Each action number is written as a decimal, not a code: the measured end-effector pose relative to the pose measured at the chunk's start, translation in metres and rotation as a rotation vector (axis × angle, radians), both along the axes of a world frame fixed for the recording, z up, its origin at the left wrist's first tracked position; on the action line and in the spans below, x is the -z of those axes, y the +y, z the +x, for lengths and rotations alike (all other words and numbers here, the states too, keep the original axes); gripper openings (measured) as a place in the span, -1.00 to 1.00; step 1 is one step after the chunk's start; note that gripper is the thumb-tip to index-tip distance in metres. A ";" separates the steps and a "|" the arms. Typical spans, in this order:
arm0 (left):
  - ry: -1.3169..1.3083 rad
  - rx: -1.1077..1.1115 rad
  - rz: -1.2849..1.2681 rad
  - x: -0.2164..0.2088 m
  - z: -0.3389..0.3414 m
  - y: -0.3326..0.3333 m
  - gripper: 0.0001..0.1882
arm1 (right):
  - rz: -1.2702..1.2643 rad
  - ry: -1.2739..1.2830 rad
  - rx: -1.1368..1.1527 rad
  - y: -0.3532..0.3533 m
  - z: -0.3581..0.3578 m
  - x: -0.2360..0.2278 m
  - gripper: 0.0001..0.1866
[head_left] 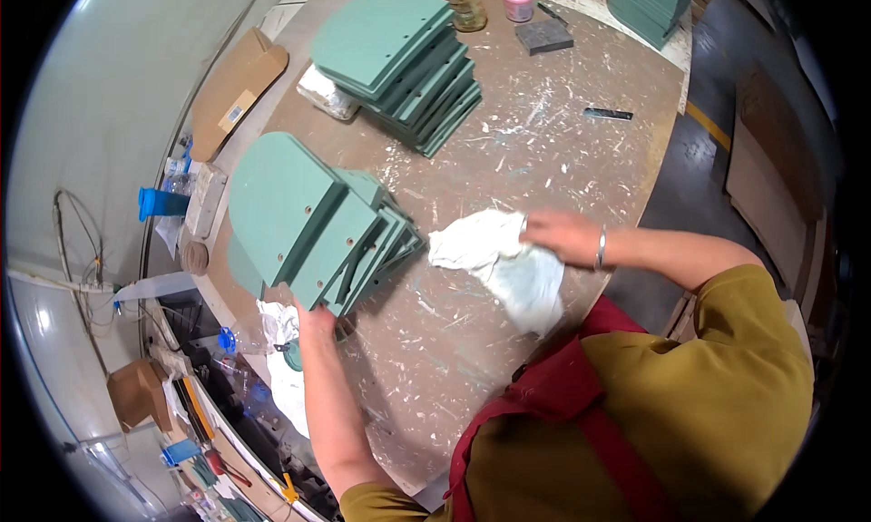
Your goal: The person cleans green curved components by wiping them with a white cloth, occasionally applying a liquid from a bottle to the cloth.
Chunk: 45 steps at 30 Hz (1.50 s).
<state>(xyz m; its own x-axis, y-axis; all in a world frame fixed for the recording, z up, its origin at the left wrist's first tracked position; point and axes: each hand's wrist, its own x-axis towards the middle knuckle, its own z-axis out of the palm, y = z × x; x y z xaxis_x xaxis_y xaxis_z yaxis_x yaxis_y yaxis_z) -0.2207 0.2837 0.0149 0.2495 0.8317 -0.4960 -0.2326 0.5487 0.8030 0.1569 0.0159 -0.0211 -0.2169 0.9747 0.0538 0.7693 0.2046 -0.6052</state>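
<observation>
A stack of green panels [281, 204] with rounded ends and small holes along their straight edges sits on the left of the table, its pieces fanned unevenly. My left hand [314, 319] holds the near corner of this stack, and most of its fingers are hidden by the panels. Right of the stack, a crumpled white cloth [485, 250] is spread over the tabletop. My right hand [564, 238], slightly blurred, is closed on the cloth's upper right part. Beneath my left wrist, another white cloth [286, 377] hangs at the table's edge beside a small dark green round thing [292, 355].
A second green panel stack [381, 46] stands farther back, beside a white wrapped block [327, 93]. Across the back are a glass jar [464, 3], a pink bottle [517, 0] and a grey block [544, 38]. A dark flat tool [608, 114] lies on the scuffed table [544, 150].
</observation>
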 end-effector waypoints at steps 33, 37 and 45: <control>0.110 -0.241 0.455 0.019 0.028 -0.088 -0.20 | -0.297 1.284 0.044 0.194 -0.123 -0.060 -0.41; 0.234 -0.240 0.770 0.012 0.046 -0.127 -0.19 | -0.310 1.362 0.041 0.179 -0.116 -0.046 -0.41; 0.189 -0.517 0.649 -0.017 0.050 -0.128 -0.31 | -0.352 1.232 0.037 0.175 -0.120 -0.053 -0.47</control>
<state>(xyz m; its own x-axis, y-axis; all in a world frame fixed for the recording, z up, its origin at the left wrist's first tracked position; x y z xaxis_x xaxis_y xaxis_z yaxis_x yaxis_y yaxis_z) -0.1704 0.1559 0.0317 -0.2791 0.9523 0.1238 -0.1579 -0.1727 0.9722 0.0367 0.1905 0.0320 -0.1810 0.9815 -0.0619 -0.3333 -0.1204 -0.9351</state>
